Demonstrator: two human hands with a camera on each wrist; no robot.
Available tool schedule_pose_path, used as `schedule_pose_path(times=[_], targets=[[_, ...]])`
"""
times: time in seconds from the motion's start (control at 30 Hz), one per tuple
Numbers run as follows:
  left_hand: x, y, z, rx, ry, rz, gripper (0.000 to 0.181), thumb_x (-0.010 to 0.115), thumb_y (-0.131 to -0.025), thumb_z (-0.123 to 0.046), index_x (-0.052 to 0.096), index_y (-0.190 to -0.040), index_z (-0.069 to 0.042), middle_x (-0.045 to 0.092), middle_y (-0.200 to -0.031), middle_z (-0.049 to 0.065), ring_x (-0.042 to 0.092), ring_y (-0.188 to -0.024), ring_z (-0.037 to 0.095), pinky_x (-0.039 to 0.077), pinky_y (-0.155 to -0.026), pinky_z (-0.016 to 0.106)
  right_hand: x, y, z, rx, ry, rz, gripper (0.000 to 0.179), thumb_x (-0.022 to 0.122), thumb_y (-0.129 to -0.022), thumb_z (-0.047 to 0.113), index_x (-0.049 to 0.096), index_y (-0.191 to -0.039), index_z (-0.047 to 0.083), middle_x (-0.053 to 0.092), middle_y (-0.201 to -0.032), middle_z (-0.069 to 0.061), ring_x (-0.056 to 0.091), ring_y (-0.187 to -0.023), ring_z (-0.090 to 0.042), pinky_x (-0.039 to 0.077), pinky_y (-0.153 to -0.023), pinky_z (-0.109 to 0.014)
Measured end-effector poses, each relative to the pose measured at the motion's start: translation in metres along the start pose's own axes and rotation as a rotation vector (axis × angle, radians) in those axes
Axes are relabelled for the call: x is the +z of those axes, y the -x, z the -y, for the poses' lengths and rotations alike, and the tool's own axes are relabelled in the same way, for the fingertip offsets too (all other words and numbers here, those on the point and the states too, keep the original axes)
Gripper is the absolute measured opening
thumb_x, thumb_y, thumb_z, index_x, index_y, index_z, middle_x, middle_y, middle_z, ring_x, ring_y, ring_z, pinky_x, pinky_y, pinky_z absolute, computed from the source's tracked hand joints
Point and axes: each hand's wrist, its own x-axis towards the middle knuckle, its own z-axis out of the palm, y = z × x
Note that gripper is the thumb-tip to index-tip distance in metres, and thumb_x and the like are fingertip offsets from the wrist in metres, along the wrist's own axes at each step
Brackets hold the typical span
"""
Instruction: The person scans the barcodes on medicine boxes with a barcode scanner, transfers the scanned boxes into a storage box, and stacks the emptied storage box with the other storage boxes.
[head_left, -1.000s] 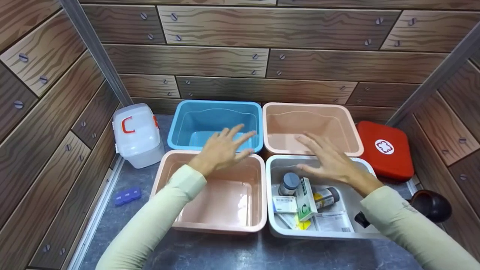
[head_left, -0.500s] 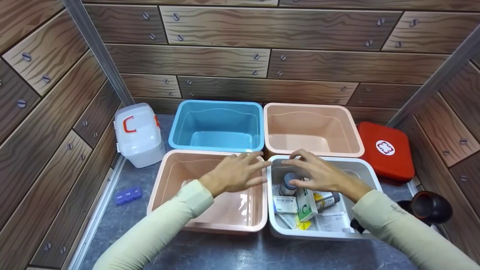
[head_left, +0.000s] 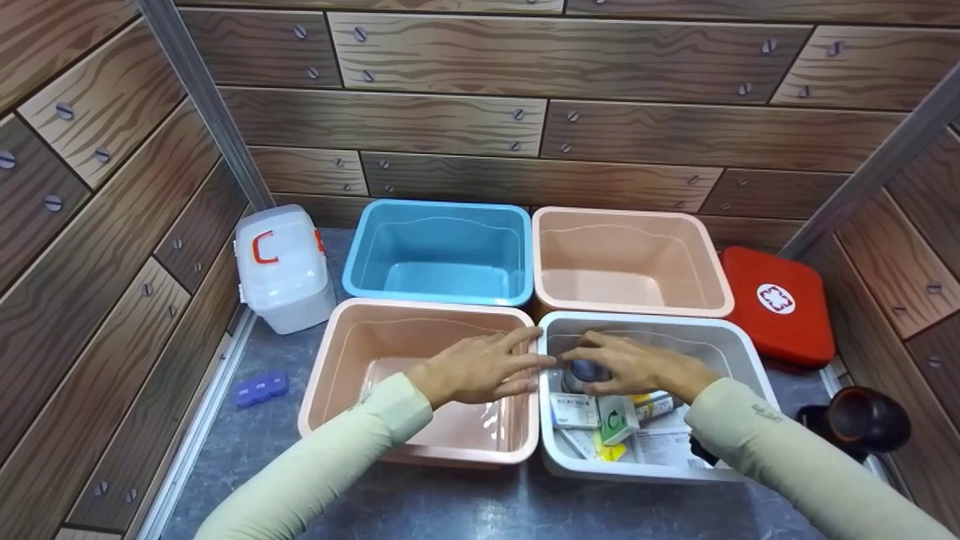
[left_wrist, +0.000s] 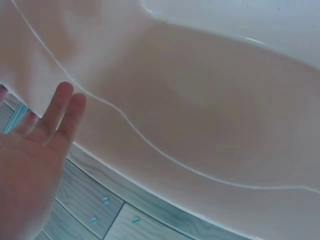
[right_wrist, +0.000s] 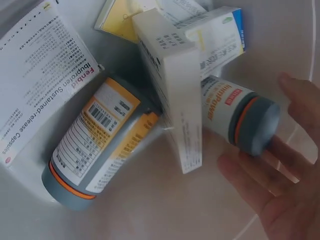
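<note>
My right hand [head_left: 637, 364] reaches down into the grey bin [head_left: 637, 472]. Its thumb and fingers are spread around the cap end of a grey pill bottle [right_wrist: 240, 112]; in the right wrist view the fingertips sit right at the cap and the thumb stands apart from it. A tall white medicine box [right_wrist: 180, 90] leans beside that bottle. Past it lie a second pill bottle [right_wrist: 100, 140] and a flat Fenbid ibuprofen box [right_wrist: 45, 75]. My left hand [head_left: 480, 367], fingers extended and holding nothing, hovers over the front pink bin [head_left: 450, 454], fingertips near the rims where both bins meet.
Behind stand a blue bin [head_left: 439, 300] and another pink bin [head_left: 630, 309]. To the left are a white lidded case [head_left: 281, 262] and a purple pill organizer [head_left: 262, 388]. A red first-aid case [head_left: 780, 304] and a black rounded object [head_left: 866, 420] lie on the right.
Both hands have come toward the front. The left has moved from over the blue bin to the pink bin's right rim; the right has lowered into the grey bin to the bottle.
</note>
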Motion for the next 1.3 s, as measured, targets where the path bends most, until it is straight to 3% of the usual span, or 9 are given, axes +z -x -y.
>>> schedule_pose_path(times=[0.27,0.47,0.67,0.9,1.07,1.3], targets=[[0.003,-0.004,-0.002,0.048,0.041,-0.007,0.053,0.039,-0.118,-0.050,0.045,-0.167,-0.030,0.026,-0.182,0.005,0.050,-0.155,0.032,0.047,-0.125,0.047,0.007,-0.006,-0.002,0.015,0.047,0.020,0.039,0.085,-0.094,0.014,0.072,-0.131,0.008,0.063,-0.128,-0.016,0.070,-0.109,-0.036,0.063,-0.093,-0.056],[0.005,-0.007,-0.004,0.048,0.047,-0.016,0.052,0.039,-0.118,-0.050,0.048,-0.164,-0.029,0.028,-0.181,0.005,0.052,-0.153,0.032,0.051,-0.121,0.048,-0.004,0.003,0.000,0.021,0.017,-0.048,0.040,0.087,-0.090,0.006,0.071,-0.125,0.012,0.063,-0.124,-0.014,0.071,-0.104,-0.036,0.065,-0.089,-0.054],[0.004,-0.007,-0.004,0.039,0.053,-0.017,0.051,0.041,-0.117,-0.051,0.050,-0.162,-0.029,0.029,-0.181,0.005,0.051,-0.154,0.033,0.052,-0.120,0.050,-0.026,0.021,0.003,0.035,-0.087,-0.185,0.040,0.082,-0.088,0.004,0.069,-0.125,0.014,0.061,-0.126,-0.012,0.068,-0.104,-0.027,0.064,-0.084,-0.044],[0.006,-0.008,-0.004,0.027,0.047,-0.024,0.049,0.041,-0.117,-0.051,0.051,-0.161,-0.032,0.030,-0.180,0.003,0.050,-0.154,0.032,0.051,-0.121,0.048,-0.046,0.049,-0.001,0.063,-0.236,-0.356,0.047,0.075,-0.085,-0.006,0.077,-0.125,0.019,0.058,-0.130,-0.011,0.056,-0.111,-0.015,0.055,-0.084,-0.026],[0.006,-0.008,-0.004,0.022,0.046,-0.019,0.049,0.042,-0.117,-0.050,0.051,-0.161,-0.031,0.030,-0.180,0.003,0.050,-0.155,0.032,0.049,-0.123,0.047,-0.058,0.069,-0.004,0.147,-0.355,-0.455,0.035,0.080,-0.091,-0.004,0.078,-0.120,0.017,0.058,-0.142,-0.015,0.050,-0.125,-0.007,0.047,-0.095,-0.013],[0.004,-0.008,-0.005,0.033,0.041,-0.033,0.048,0.044,-0.117,-0.048,0.053,-0.159,-0.028,0.032,-0.179,0.005,0.051,-0.154,0.032,0.050,-0.122,0.048,-0.065,0.090,-0.008,0.195,-0.354,-0.578,0.026,0.082,-0.092,-0.004,0.075,-0.109,0.014,0.060,-0.136,-0.008,0.052,-0.119,-0.003,0.044,-0.092,-0.010]])
